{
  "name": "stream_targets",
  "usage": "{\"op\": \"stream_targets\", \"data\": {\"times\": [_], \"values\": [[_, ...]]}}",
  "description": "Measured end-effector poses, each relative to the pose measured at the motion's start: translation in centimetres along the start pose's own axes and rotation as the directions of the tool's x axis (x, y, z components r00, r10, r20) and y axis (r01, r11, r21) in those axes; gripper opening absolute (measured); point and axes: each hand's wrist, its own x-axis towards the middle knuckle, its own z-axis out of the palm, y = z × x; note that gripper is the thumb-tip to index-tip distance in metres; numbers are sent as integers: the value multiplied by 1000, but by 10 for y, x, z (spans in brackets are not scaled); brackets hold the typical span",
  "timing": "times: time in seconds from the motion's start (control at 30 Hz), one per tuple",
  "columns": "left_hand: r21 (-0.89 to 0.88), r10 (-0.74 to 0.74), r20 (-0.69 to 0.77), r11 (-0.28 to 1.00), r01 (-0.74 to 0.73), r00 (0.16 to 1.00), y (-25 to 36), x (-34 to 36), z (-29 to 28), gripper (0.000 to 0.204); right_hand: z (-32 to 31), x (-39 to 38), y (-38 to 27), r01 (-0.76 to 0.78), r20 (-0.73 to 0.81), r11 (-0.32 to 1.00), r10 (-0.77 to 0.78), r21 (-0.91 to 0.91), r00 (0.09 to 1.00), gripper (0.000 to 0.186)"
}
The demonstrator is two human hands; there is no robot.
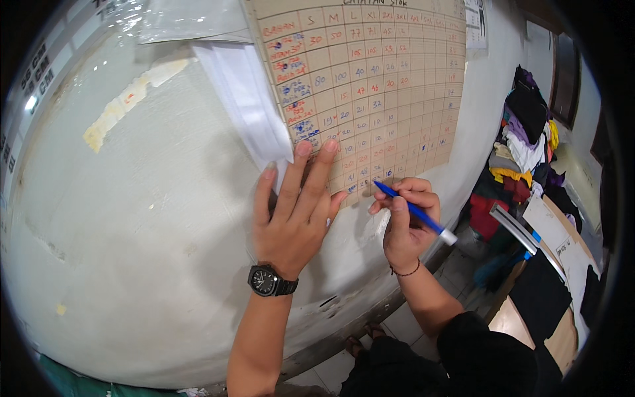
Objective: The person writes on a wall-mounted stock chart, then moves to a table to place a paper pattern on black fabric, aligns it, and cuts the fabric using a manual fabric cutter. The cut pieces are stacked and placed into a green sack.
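A large brown paper chart [423, 73], ruled into a grid with red and blue handwritten entries, is up on the white wall. My left hand [291, 215] lies flat with fingers spread over the chart's lower left corner, a black watch [266, 280] on its wrist. In my right hand [409, 221] a blue pen [417, 212] with a white end is gripped, its tip at the chart's lower rows. Whether the tip touches the paper I cannot tell. Folded white paper [241, 99] hangs along the chart's left edge.
The wall [145, 218] has peeled paper remnants [132, 99]. At right, a heap of coloured clothes [529, 139] is piled up. Nearer, a table carries black fabric [539, 291], boards and a metal strip [514, 228]. Tiled floor [403, 324] and my feet show below.
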Motion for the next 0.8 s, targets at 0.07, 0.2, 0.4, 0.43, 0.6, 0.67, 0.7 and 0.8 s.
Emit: {"op": "stream_targets", "data": {"times": [0.07, 0.2, 0.4, 0.43, 0.6, 0.67, 0.7, 0.8], "values": [[0, 16, -10, 1000, -16, 1000, 0, -1, 2, 41, -5, 2, 9, 48, 36, 999, -48, -10, 998, 19], [22, 20, 14, 1000, -20, 1000, 1, -4, 1, 43, -13, 3, 20, 53, 111, 998, -57, 36, 992, 22], [76, -17, 40, 997, 14, 999, 4, -2, -2, 41, -13, 9, 33, 142, 184, 989, -133, -39, 974, 25], [95, -36, 56, 995, 31, 998, 5, -3, -2, 40, -12, 9, 35, 154, 158, 987, -144, -49, 977, 25], [92, -37, 53, 995, 32, 998, 6, -3, -1, 42, -13, 13, 37, 163, 178, 983, -146, -85, 973, 24], [94, -37, 50, 995, 32, 998, 5, -3, -1, 43, -15, 16, 35, 173, 217, 979, -147, -108, 965, 24], [95, -37, 50, 995, 32, 998, 5, -3, -2, 44, -15, 17, 34, 179, 239, 977, -148, -115, 960, 25], [97, -42, 48, 995, 37, 998, 5, -3, -2, 45, -16, 20, 35, 200, 286, 970, -154, -139, 946, 26]]}}
